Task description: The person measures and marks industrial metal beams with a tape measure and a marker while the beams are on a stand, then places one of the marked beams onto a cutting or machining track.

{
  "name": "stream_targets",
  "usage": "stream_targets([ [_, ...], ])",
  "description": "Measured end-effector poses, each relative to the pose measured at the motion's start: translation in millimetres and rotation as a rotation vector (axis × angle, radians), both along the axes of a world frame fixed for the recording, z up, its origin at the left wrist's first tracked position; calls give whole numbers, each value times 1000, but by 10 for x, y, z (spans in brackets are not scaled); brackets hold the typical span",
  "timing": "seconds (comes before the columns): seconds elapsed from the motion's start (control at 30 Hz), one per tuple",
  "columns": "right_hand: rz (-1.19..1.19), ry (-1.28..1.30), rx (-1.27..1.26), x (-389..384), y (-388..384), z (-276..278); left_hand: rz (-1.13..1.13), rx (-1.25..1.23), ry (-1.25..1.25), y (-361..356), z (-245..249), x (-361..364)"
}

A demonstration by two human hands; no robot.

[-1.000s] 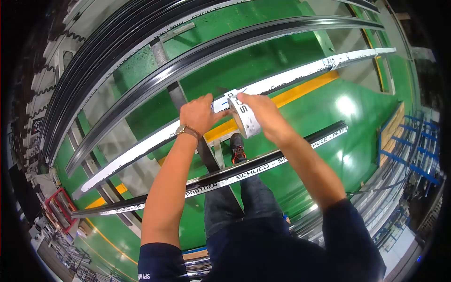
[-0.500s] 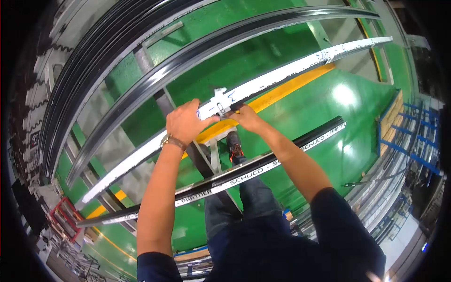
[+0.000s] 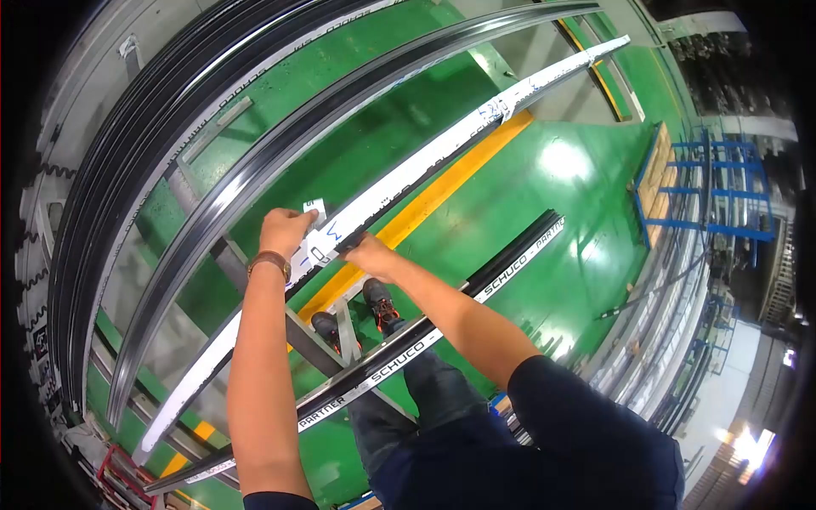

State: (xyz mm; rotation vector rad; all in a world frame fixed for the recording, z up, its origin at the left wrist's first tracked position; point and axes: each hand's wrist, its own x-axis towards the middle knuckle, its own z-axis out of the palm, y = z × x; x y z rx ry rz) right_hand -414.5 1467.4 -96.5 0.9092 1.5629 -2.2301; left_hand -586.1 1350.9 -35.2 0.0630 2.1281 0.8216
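Note:
A long profile with white film and blue handwriting on it runs diagonally in front of me. Around it goes a white label strip, with one end sticking up past the far edge. My left hand pinches that raised end between thumb and fingers. Against the near, dark edge of the profile, my right hand is closed with its fingertips tucked in. What it grips there is hidden.
A black profile lettered SCHUCO PARTNER lies nearer my body. Beyond the white one are a curved-looking dark profile and a stack of black profiles. Grey support beams cross beneath. A blue rack stands right.
My left hand has moved from lying over the profile to its far edge, taking hold of the label's raised end. My right hand stays at the near edge. The whole view has shifted.

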Motion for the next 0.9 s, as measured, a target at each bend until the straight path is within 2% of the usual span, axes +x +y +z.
stream_targets([
  [0.1, 16, -34, 44, -56, -4, 105, 57, 69, 206, 46, -35, 48],
  [0.13, 41, -89, 100, -77, -14, 148, 86, 32, 74, 29, -40, 23],
  [0.17, 69, -147, 153, -102, -36, 248, 117, 40, 95, 51, 74, 45],
  [0.23, 467, -157, 512, -103, -75, 367, 178, 51, 136, 39, 192, 99],
  [0.3, 628, -35, 696, -49, -80, 532, 263, 85, 184, 39, 209, 83],
  [0.37, 557, 199, 702, 142, -69, 781, 383, 126, 253, 59, 241, 104],
  [0.4, 461, 169, 623, 107, -33, 974, 370, 140, 385, 66, 308, 140],
  [0.47, 272, 109, 457, -12, -41, 1363, 372, 296, 392, 49, 448, 199],
  [0.53, 53, 77, 618, -348, 53, 1603, 336, 428, 496, 39, 524, 287],
  [0.57, -19, 78, 757, -550, 122, 1523, 304, 483, 523, 27, 519, 325],
  [0.6, 12, 46, 816, -772, 211, 1520, 298, 503, 577, 31, 517, 352],
  [0.67, 130, -59, 680, -1155, 416, 1265, 324, 544, 598, 13, 579, 390],
  [0.7, 141, -44, 590, -1257, 441, 1330, 341, 579, 606, 1, 547, 380],
  [0.77, 205, -216, 437, -1409, 436, 1388, 322, 608, 670, -43, 528, 412],
  [0.8, 340, -271, 491, -1459, 424, 1343, 301, 586, 700, -56, 515, 410],
  [0.9, 426, -370, 246, -1644, 446, 1329, 317, 612, 720, -60, 523, 431],
])
